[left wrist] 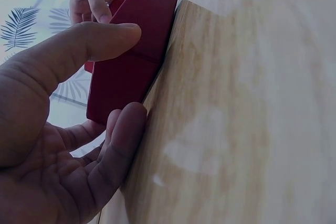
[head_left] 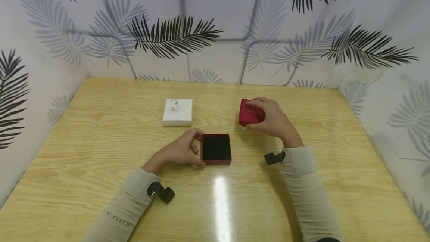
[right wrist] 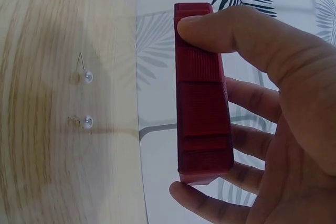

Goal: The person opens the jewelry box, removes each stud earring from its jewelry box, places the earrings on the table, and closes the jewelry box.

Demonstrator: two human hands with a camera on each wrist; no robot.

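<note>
An open red box (head_left: 216,162) with a black insert lies on the table, and my left hand (head_left: 181,148) grips it at its left side. The left wrist view shows the thumb along one red wall (left wrist: 149,19) and the fingers curled near the other edge. My right hand (head_left: 273,118) holds a red box lid (head_left: 248,114) raised over the table, thumb on one edge and fingers on the opposite one. Two pearl earrings (right wrist: 87,122) with thin metal posts lie on the table beside the lid in the right wrist view.
A white square box (head_left: 177,112) with a small printed drawing stands behind the red box, to the left. The wooden table (head_left: 111,100) ends at a pale cloth backdrop (head_left: 215,61) with leaf prints. A bright reflection crosses the table's front middle.
</note>
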